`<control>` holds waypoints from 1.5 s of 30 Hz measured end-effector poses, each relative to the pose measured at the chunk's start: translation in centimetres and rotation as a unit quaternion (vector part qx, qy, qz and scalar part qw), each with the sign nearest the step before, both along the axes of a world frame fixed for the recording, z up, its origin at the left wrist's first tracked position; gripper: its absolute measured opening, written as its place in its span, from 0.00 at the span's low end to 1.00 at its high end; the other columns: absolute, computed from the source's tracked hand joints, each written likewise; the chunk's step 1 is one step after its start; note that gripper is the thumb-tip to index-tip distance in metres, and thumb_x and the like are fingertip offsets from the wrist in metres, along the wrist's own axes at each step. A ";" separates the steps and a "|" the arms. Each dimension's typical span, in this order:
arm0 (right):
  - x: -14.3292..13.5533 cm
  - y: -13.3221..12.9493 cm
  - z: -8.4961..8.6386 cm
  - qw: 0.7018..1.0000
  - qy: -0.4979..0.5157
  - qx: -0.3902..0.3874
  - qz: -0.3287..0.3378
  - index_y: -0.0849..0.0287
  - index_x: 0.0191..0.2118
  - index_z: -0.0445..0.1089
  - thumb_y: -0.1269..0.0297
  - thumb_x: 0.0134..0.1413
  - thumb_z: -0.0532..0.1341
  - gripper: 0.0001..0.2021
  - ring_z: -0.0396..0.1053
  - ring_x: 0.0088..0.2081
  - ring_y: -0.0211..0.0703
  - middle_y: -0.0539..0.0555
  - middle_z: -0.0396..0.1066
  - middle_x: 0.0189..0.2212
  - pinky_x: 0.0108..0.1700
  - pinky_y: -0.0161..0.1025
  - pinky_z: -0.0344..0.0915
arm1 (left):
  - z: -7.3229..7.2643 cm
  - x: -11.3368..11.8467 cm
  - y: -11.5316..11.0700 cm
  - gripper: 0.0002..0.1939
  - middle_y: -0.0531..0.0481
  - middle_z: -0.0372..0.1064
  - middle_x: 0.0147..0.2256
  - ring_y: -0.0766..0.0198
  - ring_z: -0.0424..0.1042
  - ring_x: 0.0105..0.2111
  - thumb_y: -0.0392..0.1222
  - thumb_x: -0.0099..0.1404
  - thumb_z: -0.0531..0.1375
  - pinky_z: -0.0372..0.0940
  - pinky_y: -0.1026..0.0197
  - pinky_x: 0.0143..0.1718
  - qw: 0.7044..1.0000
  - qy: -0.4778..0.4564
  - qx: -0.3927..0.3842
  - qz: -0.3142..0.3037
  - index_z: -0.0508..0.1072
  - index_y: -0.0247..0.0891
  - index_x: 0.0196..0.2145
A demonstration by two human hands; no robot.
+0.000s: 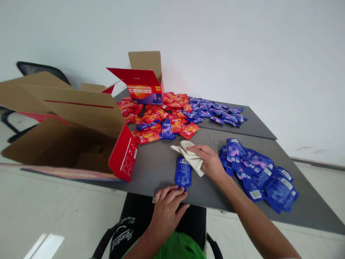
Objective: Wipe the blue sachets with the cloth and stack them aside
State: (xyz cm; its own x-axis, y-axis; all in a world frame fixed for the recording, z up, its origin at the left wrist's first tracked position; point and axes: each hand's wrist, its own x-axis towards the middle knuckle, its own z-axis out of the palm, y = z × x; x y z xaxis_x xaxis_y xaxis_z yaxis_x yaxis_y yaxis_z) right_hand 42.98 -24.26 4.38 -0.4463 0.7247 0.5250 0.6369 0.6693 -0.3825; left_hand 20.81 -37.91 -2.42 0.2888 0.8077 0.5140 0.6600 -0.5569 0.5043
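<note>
A blue pouch (pixel 183 172) lies flat on the grey table near its front edge, its printed back and barcode facing up. My left hand (pixel 170 204) is at the table's edge, with its fingertips pressed on the pouch's narrow lower end. My right hand (pixel 211 162) is closed around a folded cream cloth (pixel 194 158), whose lower part hangs over the pouch's upper right corner. To the right of my right hand is a loose pile of blue pouches (pixel 253 169), some front up and some back up.
A large open red carton (pixel 125 158) with raised flaps stands at the left. Behind it is a smaller open red box (pixel 145 94). Red-orange sachets (pixel 151 117) and blue-purple sachets (pixel 218 111) spread across the table's (pixel 210 135) back. A black chair (pixel 43 68) stands far left.
</note>
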 end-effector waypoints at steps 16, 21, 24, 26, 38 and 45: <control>-0.3 2.3 -1.0 0.999 -0.044 -0.005 -0.004 0.52 0.60 0.74 0.74 0.64 0.62 0.21 0.74 0.50 0.50 0.58 0.77 0.50 0.52 0.45 0.72 | 0.1 -0.1 0.1 0.10 0.51 0.81 0.48 0.53 0.75 0.50 0.45 0.70 0.66 0.63 0.50 0.51 1.000 -0.014 -0.016 -0.002 0.80 0.46 0.49; -1.5 -4.5 0.5 0.995 -0.050 -0.030 0.077 0.49 0.63 0.70 0.72 0.67 0.60 0.22 0.74 0.50 0.47 0.57 0.76 0.53 0.51 0.43 0.71 | 0.1 0.0 0.0 0.08 0.51 0.81 0.45 0.52 0.75 0.48 0.45 0.71 0.65 0.61 0.49 0.50 1.000 -0.011 -0.017 0.003 0.81 0.46 0.46; -2.2 -6.3 -0.6 0.986 -0.076 -0.064 0.134 0.50 0.60 0.73 0.69 0.68 0.62 0.18 0.75 0.47 0.44 0.55 0.78 0.50 0.50 0.40 0.72 | 0.1 -0.1 0.0 0.05 0.52 0.81 0.41 0.52 0.74 0.46 0.45 0.70 0.65 0.60 0.49 0.49 1.000 -0.002 -0.029 0.010 0.81 0.46 0.40; -2.0 -4.9 -1.7 0.988 -0.060 -0.073 0.121 0.50 0.59 0.74 0.71 0.67 0.62 0.18 0.75 0.48 0.44 0.55 0.78 0.50 0.50 0.39 0.72 | 0.1 -0.1 0.1 0.06 0.52 0.81 0.43 0.52 0.74 0.47 0.45 0.71 0.65 0.60 0.50 0.50 1.000 -0.002 -0.026 0.003 0.81 0.46 0.44; -1.8 -4.8 0.7 0.994 -0.058 -0.032 0.086 0.48 0.63 0.70 0.70 0.69 0.61 0.21 0.74 0.51 0.47 0.56 0.76 0.54 0.52 0.44 0.71 | -0.3 0.0 -0.1 0.06 0.51 0.81 0.43 0.52 0.74 0.47 0.45 0.71 0.65 0.59 0.49 0.51 1.000 -0.007 -0.022 0.009 0.81 0.46 0.44; -1.5 -2.1 -2.3 0.992 -0.063 -0.068 0.082 0.50 0.60 0.74 0.73 0.66 0.62 0.20 0.75 0.49 0.43 0.54 0.78 0.50 0.51 0.38 0.71 | -0.1 -0.1 0.0 0.10 0.50 0.81 0.47 0.52 0.74 0.49 0.44 0.70 0.65 0.61 0.49 0.52 1.000 -0.003 -0.029 -0.002 0.80 0.46 0.48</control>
State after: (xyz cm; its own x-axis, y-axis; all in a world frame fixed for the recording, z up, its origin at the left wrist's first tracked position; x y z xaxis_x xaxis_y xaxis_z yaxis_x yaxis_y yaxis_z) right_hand 41.49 -26.33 2.09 -0.6204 0.6967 0.3601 0.5720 0.7161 -0.4000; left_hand 20.70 -37.89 -2.51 0.2892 0.8346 0.4689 0.6539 -0.5300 0.5400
